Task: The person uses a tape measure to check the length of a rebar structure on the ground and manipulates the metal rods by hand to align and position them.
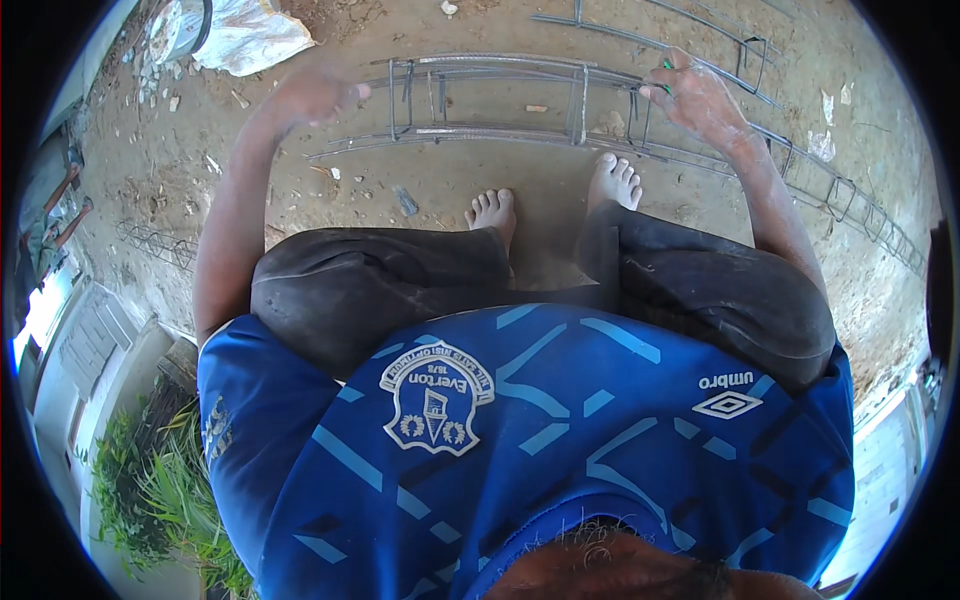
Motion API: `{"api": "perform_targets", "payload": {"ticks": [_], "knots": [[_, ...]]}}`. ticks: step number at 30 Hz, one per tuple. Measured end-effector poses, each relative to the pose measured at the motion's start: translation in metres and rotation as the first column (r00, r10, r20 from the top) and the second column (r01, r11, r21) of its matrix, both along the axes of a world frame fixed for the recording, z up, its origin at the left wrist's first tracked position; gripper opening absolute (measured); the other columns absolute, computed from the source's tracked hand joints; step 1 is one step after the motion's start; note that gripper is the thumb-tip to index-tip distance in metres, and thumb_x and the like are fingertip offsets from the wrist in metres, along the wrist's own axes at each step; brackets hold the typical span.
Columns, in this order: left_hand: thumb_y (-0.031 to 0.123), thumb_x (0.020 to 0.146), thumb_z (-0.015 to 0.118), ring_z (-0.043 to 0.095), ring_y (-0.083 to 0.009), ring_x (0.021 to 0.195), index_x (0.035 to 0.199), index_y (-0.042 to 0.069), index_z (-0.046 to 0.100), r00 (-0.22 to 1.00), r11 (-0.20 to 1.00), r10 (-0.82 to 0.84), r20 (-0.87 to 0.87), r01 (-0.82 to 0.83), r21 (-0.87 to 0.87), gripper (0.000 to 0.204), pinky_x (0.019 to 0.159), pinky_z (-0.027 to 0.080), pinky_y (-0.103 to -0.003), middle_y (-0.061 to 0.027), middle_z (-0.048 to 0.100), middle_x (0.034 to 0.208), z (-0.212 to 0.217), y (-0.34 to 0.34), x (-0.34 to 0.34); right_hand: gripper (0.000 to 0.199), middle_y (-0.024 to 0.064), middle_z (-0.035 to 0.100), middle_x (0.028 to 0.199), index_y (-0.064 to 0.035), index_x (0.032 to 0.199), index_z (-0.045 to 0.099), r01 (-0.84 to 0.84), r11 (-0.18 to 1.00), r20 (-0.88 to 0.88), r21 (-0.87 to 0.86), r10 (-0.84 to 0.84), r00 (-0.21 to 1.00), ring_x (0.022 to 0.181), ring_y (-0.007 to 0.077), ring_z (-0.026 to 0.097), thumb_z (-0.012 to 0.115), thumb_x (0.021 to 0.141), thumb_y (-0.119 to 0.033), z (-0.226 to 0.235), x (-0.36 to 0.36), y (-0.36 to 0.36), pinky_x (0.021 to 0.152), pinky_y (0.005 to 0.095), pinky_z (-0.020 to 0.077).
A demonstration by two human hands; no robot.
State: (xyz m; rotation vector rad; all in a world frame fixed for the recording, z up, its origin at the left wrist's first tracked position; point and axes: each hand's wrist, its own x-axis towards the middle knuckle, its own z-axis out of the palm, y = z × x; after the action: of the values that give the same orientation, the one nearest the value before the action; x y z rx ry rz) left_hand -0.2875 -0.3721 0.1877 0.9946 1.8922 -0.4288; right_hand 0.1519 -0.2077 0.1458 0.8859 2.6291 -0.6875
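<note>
A long cage of steel reinforcing bars (500, 130), with rectangular stirrups around its lengthwise rods, lies across the ground in front of my feet. My right hand (705, 100) is closed at the cage's right part, beside a stirrup. A small green thing shows between its fingers; most of it is hidden, so its kind is unclear. My left hand (315, 95) is by the left end of the upper rods, smeared by motion. Whether it holds or touches anything cannot be made out.
Another bar cage (850, 200) stretches along the right, with more rods at the top. A white sack (255, 38) and a pale bucket-like container (180, 28) stand upper left among stones. Green plants (180, 490) grow lower left. Another person (50, 225) is at the far left edge.
</note>
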Motion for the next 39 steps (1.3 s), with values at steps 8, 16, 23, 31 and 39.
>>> {"api": "perform_targets", "payload": {"ticks": [8, 16, 23, 31, 39], "knots": [[0.025, 0.093, 0.067, 0.06, -0.0095, 0.07, 0.116, 0.002, 0.068, 0.846, 0.896, 0.332, 0.418, -0.421, 0.139, 0.033, 0.063, 0.049, -0.025, -0.0014, 0.068, 0.086, -0.028, -0.034, 0.026, 0.031, 0.0186, 0.054, 0.108, -0.0045, 0.105, 0.068, -0.046, 0.998, -0.059, 0.03, 0.048, 0.997, 0.087, 0.0401, 0.064, 0.059, 0.095, -0.032, -0.014, 0.005, 0.0, 0.078, 0.0495, 0.0507], [0.022, 0.095, 0.065, 0.064, -0.01, 0.068, 0.117, 0.003, 0.065, 0.776, 0.85, 0.38, 0.504, -0.507, 0.141, 0.03, 0.065, 0.053, -0.025, -0.0047, 0.069, 0.088, -0.031, -0.039, 0.034, 0.028, 0.0176, 0.054, 0.106, -0.0044, 0.103, 0.068, -0.028, 0.998, -0.101, 0.058, 0.034, 0.994, 0.088, 0.0387, 0.064, 0.061, 0.094, -0.03, -0.019, 0.005, -0.004, 0.077, 0.0482, 0.051], [0.019, 0.093, 0.066, 0.065, -0.0106, 0.068, 0.115, 0.001, 0.066, 0.765, 0.854, 0.376, 0.524, -0.506, 0.126, 0.028, 0.063, 0.054, -0.025, -0.005, 0.069, 0.087, -0.031, -0.032, 0.04, 0.027, 0.0168, 0.053, 0.103, -0.0043, 0.102, 0.068, -0.032, 0.997, -0.126, 0.073, 0.041, 0.991, 0.09, 0.0379, 0.062, 0.061, 0.094, -0.03, -0.019, 0.008, -0.004, 0.079, 0.0479, 0.0505], [0.014, 0.09, 0.069, 0.065, -0.0119, 0.067, 0.113, -0.002, 0.066, 0.74, 0.852, 0.38, 0.555, -0.513, 0.102, 0.028, 0.062, 0.055, -0.026, -0.0065, 0.069, 0.087, -0.032, -0.031, 0.049, 0.026, 0.0177, 0.055, 0.108, -0.0055, 0.105, 0.068, -0.071, 0.996, -0.111, 0.044, 0.076, 0.991, 0.092, 0.0382, 0.063, 0.062, 0.093, -0.028, -0.026, 0.016, 0.001, 0.08, 0.0471, 0.0515], [0.012, 0.09, 0.068, 0.064, -0.0122, 0.067, 0.113, -0.001, 0.065, 0.738, 0.84, 0.395, 0.548, -0.532, 0.111, 0.027, 0.061, 0.055, -0.025, -0.0063, 0.068, 0.087, -0.028, -0.033, 0.051, 0.04, 0.0199, 0.056, 0.124, -0.0073, 0.118, 0.063, 0.007, 0.91, -0.227, -0.414, -0.111, 0.968, 0.103, 0.0335, 0.06, 0.065, 0.09, -0.036, -0.027, 0.025, 0.015, 0.086, 0.0425, 0.0485]]}}
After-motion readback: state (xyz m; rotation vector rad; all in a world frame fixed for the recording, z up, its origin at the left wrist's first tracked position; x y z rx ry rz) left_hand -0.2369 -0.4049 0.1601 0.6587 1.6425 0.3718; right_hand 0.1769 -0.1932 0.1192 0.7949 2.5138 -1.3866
